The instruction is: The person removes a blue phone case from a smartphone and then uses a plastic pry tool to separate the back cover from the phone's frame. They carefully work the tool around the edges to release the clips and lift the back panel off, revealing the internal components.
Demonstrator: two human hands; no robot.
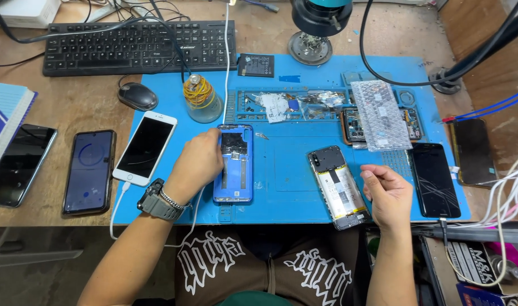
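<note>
While the left hand [197, 164] rests on the blue plastic phone back cover [234, 164], with its fingers curled over the cover's left edge and holding it flat on the blue rubber work mat [287, 164], the right hand [388, 192] waits just to the right of the opened phone body with its bare insides showing [339, 187], its fingers loosely bent and holding nothing. It looks like the phone is in two halves, so the next move would need a soft, careful touch. The cover lies inside-up near the middle of the tabletop, with the phone body to its right.
</note>
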